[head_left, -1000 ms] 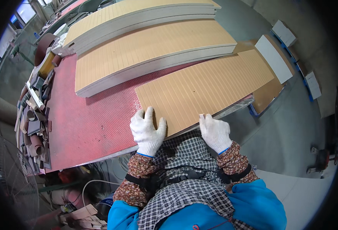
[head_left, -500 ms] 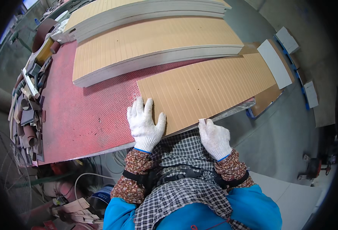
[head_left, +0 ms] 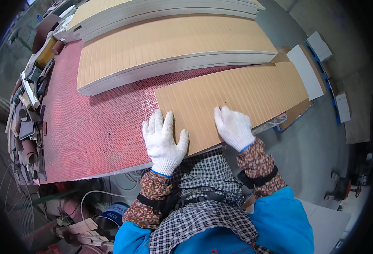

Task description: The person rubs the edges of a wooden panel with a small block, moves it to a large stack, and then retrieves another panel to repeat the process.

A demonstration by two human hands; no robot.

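A long tan panel (head_left: 237,89) with fine grooves across it lies flat, reaching over the near edge of the red textured table (head_left: 102,122). My left hand (head_left: 163,137), in a white knit glove, rests palm down with fingers spread across the panel's left end. My right hand (head_left: 233,126), gloved the same way, is closed over the panel's middle, near its front edge. Just a sliver of something small and dark reddish shows at its fingertips; the glove hides the rest.
Behind lies a stack of tan panels (head_left: 174,44) with white edges, and a taller stack (head_left: 161,17) beyond. Sandpaper rolls and scraps (head_left: 29,151) crowd the table's left edge. A white board (head_left: 305,72) touches the panel's right end. Below stands a blue bucket (head_left: 113,213).
My right hand has moved from the panel's front edge inward and slightly left, onto its top face. My left hand stays on the left end. The view has shifted slightly.
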